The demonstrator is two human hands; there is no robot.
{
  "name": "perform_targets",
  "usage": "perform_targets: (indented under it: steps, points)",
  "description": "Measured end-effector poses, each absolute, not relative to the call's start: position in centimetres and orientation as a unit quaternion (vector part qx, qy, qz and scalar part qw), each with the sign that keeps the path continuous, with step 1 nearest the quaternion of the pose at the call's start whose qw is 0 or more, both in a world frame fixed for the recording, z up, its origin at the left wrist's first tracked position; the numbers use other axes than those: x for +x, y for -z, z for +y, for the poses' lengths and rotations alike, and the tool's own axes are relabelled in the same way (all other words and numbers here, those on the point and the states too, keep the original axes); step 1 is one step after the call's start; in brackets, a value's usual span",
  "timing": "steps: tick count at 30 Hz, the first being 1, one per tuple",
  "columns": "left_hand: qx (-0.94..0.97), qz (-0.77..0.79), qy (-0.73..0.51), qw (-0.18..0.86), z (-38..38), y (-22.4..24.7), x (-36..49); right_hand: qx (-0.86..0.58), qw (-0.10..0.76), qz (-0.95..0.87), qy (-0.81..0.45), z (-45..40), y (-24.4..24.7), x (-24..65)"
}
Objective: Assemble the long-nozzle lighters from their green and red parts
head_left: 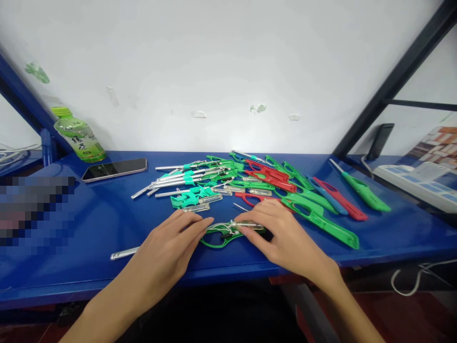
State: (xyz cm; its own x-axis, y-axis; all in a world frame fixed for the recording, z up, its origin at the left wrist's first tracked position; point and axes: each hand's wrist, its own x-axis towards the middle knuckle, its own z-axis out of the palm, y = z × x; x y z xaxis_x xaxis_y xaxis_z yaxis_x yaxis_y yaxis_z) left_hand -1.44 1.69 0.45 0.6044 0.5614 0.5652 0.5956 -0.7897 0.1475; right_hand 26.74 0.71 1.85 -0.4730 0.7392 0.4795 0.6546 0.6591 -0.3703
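An opened green utility lighter (215, 246) lies near the front of the desk, with thin white wires and a black part showing inside its shell. My left hand (169, 243) is closed around the front end of this lighter, and its metal tube (123, 253) sticks out to the left beneath my wrist. With thumb and fingers, my right hand (282, 228) pinches a clear fuel tank (250, 225) at the back end of the same shell. Just behind my hands is a pile of loose metal tubes (174, 181), teal triggers (194, 196) and clear tanks (200, 207).
Red half shells (273, 176) and green half shells (324, 226) spread to the right, beside a closed green lighter (367, 190). A phone (116, 170) and a green-capped bottle (80, 138) stand at the back left. A white wall (228, 71) borders the blue desk (71, 228).
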Motion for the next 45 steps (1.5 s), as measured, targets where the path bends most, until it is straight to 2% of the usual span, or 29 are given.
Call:
perform_targets:
  steps: [6,20,36,45]
  points:
    - [-0.891,-0.335,0.301,0.052,2.0,-0.7,-0.2,-0.415,0.305,-0.854,-0.078,0.7,-1.8,26.7]
    - [-0.881,-0.354,0.313,0.009,2.0,-0.7,-0.2,-0.411,0.303,-0.854,-0.098,0.4,-1.9,26.7]
    - [-0.852,-0.412,0.303,-0.110,2.0,-0.8,-0.1,-0.413,0.311,-0.850,-0.100,0.3,-2.0,26.6]
    - [-0.869,-0.397,0.285,-0.080,1.9,-1.0,0.0,-0.414,0.308,-0.850,-0.107,0.3,-2.0,26.8]
